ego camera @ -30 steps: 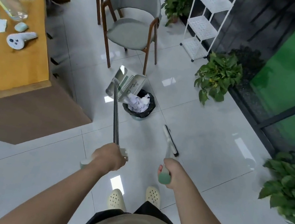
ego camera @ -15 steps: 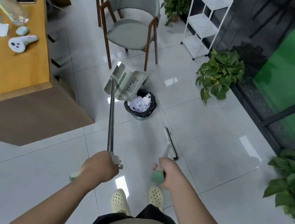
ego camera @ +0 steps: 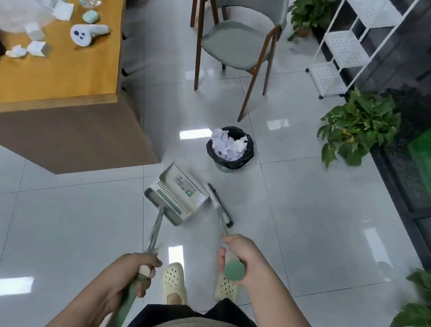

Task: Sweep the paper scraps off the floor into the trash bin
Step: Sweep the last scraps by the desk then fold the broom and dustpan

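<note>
- With the paper scraps (ego camera: pixel 228 146) heaped in the trash bin (ego camera: pixel 230 148) and no scraps visible on the floor (ego camera: pixel 315 208), the task appears to be at or near its final step.
- Left hand (ego camera: pixel 130 272): fingers curled round the green grip of the dustpan (ego camera: pixel 175 198) handle. The pan sits low over the floor, near of the bin and apart from it; its interior shows no scraps.
- Right hand (ego camera: pixel 238 258): fingers wrapped round the green end of the broom (ego camera: pixel 220 205) handle. The broom head lies just right of the pan.
- Trash bin: small, round, lined with a black bag, standing on the floor beyond the pan, near the chair (ego camera: pixel 238 38). The scraps are white, crumpled, and piled up to the rim.
- Next move, as judged: check the floor for stray scraps; if none, set both tools down.
</note>
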